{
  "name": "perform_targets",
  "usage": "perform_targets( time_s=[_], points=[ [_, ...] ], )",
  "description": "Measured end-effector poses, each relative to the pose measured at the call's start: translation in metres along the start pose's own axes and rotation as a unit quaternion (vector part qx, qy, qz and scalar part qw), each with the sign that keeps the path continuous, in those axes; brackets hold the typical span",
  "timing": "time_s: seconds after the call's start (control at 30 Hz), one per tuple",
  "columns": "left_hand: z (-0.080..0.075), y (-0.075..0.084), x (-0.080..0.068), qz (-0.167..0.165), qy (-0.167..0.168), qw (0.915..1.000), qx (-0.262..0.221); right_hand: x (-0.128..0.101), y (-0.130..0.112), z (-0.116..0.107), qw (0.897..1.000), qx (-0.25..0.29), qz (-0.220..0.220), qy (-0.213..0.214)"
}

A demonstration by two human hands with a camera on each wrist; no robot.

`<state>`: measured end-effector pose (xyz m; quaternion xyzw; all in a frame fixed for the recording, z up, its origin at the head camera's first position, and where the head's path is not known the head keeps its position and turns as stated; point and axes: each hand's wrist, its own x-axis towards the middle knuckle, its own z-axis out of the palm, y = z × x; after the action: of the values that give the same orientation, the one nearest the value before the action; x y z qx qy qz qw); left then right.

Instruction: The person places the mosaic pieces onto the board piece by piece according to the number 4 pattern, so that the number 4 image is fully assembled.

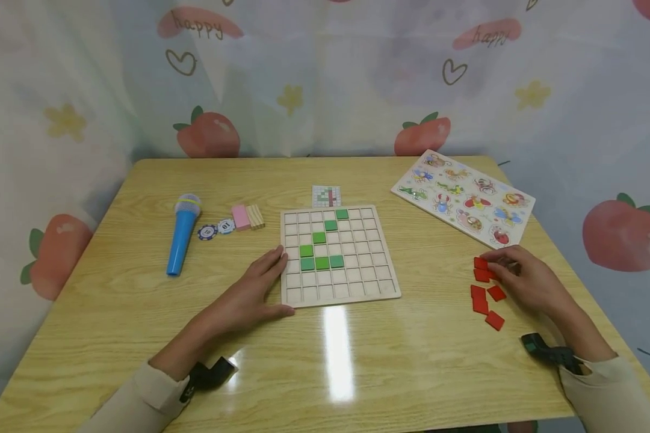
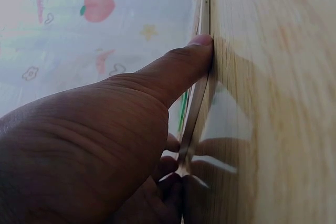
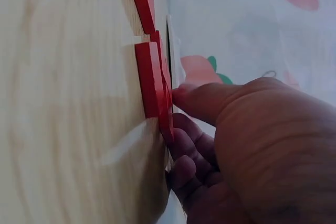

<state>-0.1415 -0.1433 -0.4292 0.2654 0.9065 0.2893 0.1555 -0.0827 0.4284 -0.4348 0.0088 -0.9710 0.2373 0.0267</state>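
A wooden grid board lies mid-table, with several green tiles in its cells. My left hand rests at the board's lower left, fingertips at its left side and the outstretched thumb against the near edge. On the right, my right hand pinches at a red tile between thumb and fingers, low over the table. The hand partly covers that tile in the head view. Several other red tiles lie loosely around it, some overlapping.
Behind the board lies a small pattern card. An insect puzzle board sits at the back right. To the left are a blue toy microphone, two poker chips, a pink block and a wood-grain block.
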Motion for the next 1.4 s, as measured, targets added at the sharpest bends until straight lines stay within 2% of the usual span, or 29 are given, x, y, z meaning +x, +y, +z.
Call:
perform_targets(
  time_s=[0.17, 0.33, 0.5, 0.7, 0.87, 0.97, 1.07, 1.2, 1.3, 1.4],
  points=[
    [-0.002, -0.001, 0.001, 0.002, 0.002, 1.0, 0.0, 0.001, -0.003, 0.001, 1.0, 0.008, -0.024, -0.019],
    [-0.001, -0.002, 0.0, 0.004, 0.001, 1.0, -0.003, -0.011, 0.004, -0.001, 0.998, 0.036, -0.042, -0.022],
    [0.001, -0.001, -0.002, 0.001, 0.0, 1.0, 0.002, -0.022, 0.014, -0.004, 0.998, 0.06, -0.021, -0.017],
    [0.0, -0.001, -0.003, -0.003, 0.004, 1.0, 0.008, -0.02, 0.013, -0.004, 0.999, 0.037, -0.021, -0.008],
    [0.001, -0.002, -0.001, 0.003, 0.004, 1.0, 0.003, -0.019, 0.009, -0.007, 1.0, 0.013, 0.015, -0.012],
    [0.003, -0.002, 0.0, 0.006, 0.0, 1.0, -0.001, -0.017, 0.003, -0.012, 1.0, 0.01, 0.018, -0.01],
    [0.004, 0.0, 0.0, 0.007, -0.001, 1.0, -0.005, -0.015, -0.01, -0.019, 1.0, 0.011, -0.012, 0.002],
    [0.004, 0.001, -0.001, 0.007, 0.001, 1.0, -0.005, -0.005, -0.043, -0.025, 0.996, 0.016, -0.087, 0.024],
    [0.003, 0.001, -0.001, 0.008, 0.004, 1.0, -0.002, 0.011, -0.075, -0.025, 0.989, 0.019, -0.146, 0.031],
    [0.002, -0.001, -0.002, 0.012, 0.005, 0.9999, 0.0, 0.035, -0.106, -0.019, 0.981, 0.015, -0.19, 0.018]
  ],
)
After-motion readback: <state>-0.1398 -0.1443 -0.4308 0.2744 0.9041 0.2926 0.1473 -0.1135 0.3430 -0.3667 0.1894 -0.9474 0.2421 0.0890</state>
